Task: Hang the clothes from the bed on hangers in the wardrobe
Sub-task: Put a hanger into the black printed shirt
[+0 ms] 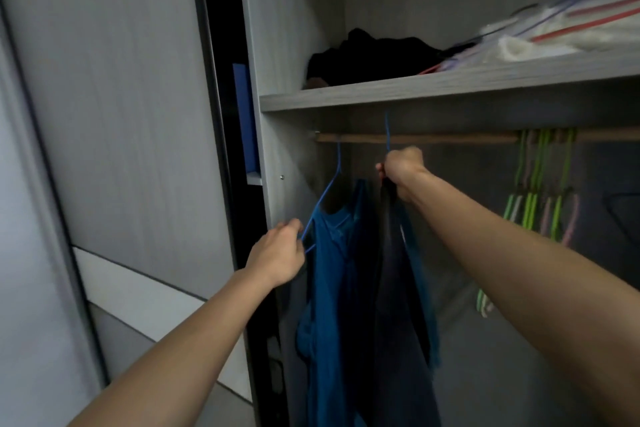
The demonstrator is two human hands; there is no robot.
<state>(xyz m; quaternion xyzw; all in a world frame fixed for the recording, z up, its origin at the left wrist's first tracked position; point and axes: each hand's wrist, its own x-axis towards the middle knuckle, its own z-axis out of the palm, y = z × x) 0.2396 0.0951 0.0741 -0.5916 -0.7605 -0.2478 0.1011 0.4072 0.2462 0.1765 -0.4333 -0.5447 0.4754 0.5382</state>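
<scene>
A wooden rail (450,139) runs under the wardrobe shelf. At its left end hangs a blue wire hanger (330,180) carrying a blue top (332,288). My left hand (278,255) pinches the lower left corner of that hanger. My right hand (401,170) grips the neck of a second blue hanger (387,132), whose hook rises in front of the rail. A dark garment (398,305) hangs from this second hanger, with a blue edge along its right side. The frame is motion-blurred, so whether the second hook sits on the rail is unclear.
Several empty green and pink hangers (540,184) hang bunched further right on the rail. The shelf (415,88) above holds a dark bundle of cloth (374,57) and plastic bags (554,35). A grey sliding door (121,114) stands at the left.
</scene>
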